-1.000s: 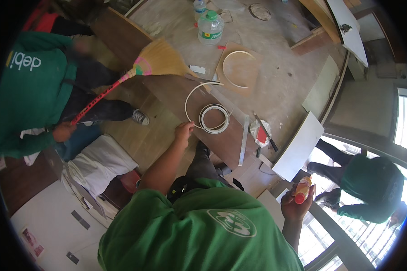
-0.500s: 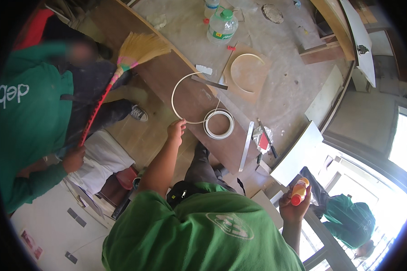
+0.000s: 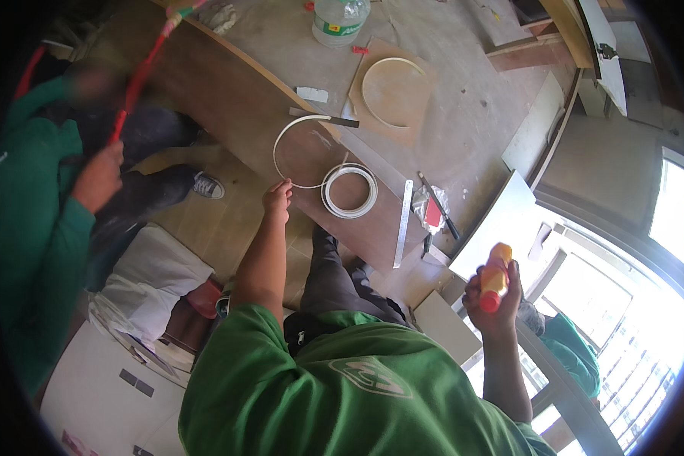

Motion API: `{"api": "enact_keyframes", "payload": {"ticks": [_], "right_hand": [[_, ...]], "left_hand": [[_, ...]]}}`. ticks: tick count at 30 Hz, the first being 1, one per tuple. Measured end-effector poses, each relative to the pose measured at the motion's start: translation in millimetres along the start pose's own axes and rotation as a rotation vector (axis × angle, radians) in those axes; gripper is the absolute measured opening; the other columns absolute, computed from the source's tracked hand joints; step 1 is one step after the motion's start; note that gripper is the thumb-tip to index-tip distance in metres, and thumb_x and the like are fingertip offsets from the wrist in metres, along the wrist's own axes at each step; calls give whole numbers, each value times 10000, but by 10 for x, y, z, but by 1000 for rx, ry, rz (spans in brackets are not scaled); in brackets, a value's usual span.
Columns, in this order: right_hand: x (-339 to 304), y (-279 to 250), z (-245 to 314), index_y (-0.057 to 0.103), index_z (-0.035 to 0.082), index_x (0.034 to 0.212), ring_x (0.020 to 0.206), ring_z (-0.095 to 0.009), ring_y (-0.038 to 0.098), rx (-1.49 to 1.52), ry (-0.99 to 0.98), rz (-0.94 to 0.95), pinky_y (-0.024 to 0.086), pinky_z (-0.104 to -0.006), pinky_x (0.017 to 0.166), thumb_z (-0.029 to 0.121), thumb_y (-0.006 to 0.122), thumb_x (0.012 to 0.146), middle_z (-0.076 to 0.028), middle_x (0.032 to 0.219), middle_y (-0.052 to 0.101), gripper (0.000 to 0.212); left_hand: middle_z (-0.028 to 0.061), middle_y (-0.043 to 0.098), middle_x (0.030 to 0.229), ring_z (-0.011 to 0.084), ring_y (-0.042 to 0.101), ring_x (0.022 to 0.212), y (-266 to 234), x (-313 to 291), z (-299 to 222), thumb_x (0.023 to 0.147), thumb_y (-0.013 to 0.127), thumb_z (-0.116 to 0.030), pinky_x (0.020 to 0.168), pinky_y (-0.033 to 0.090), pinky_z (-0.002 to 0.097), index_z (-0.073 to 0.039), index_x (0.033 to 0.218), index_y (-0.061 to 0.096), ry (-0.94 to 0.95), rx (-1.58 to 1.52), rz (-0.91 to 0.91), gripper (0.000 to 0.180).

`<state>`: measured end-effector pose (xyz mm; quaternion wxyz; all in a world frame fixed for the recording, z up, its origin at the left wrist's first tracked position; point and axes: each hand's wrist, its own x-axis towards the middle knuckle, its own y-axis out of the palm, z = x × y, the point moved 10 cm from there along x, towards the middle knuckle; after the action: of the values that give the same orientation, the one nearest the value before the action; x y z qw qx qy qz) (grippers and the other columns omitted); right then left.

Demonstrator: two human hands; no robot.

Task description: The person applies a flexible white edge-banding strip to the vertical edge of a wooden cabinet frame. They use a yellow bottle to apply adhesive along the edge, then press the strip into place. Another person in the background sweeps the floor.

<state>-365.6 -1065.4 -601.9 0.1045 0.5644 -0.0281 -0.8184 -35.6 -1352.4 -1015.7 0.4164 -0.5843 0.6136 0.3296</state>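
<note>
Pinched in the fingers of my left hand (image 3: 278, 199) is a thin white strip (image 3: 276, 144), which curves up in a loose loop above the brown board (image 3: 228, 99). The strip runs to a flat white coil (image 3: 371, 194) lying on that board, just right of the hand. My right hand (image 3: 494, 304), out to the right, is wrapped around a yellow-orange squeeze bottle (image 3: 496, 266) with a red cap pointing toward me. A dark flat strip (image 3: 330, 120) lies by the loop's upper end. Whether the two touch, I cannot tell.
A metal ruler (image 3: 403, 228), a black marker-like tool (image 3: 441, 207) and a red-and-foil packet (image 3: 432, 214) lie right of the coil. Farther off stand a large plastic bottle (image 3: 340, 21) and a curved strip on tan sheet (image 3: 395, 91). A co-worker (image 3: 38, 197) holds a red-handled broom (image 3: 139, 80) at left.
The co-worker's broom has swung up toward the far left, its head mostly out of view. My right hand has lifted the squeeze bottle slightly. The view has shifted; my left hand keeps its pinch.
</note>
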Motion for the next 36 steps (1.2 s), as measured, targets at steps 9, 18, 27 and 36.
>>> {"api": "enact_keyframes", "payload": {"ticks": [9,18,27,36], "right_hand": [[1605,195,-156,549,79,1064,621,-177,597,-264,257,201,463,-321,541,475,573,923,-42,832,607,421],[3711,269,-563,554,50,986,524,-147,510,-444,445,184,375,-244,450,527,537,940,-71,712,564,479],[4649,171,-644,536,-50,998,459,-84,446,-317,514,185,319,-186,399,539,531,947,-36,628,517,591],[4689,57,-421,576,58,1081,472,-95,474,-394,448,100,359,-175,399,641,469,955,-77,673,582,606]], "left_hand": [[2,694,990,124,607,841,-39,193,126,877,722,-222,723,469,298,-82,1095,722,45,-29,-87,259],[201,639,1229,247,663,1002,-371,24,17,873,687,-193,859,512,344,22,1214,588,532,554,-209,416],[295,291,1535,410,481,1305,-1926,-258,2211,815,699,-204,1047,453,447,87,1480,296,379,1323,-294,830],[261,528,1354,367,587,1179,-1299,-453,2033,829,713,-263,983,489,430,40,1378,478,147,1154,-102,670]]}}
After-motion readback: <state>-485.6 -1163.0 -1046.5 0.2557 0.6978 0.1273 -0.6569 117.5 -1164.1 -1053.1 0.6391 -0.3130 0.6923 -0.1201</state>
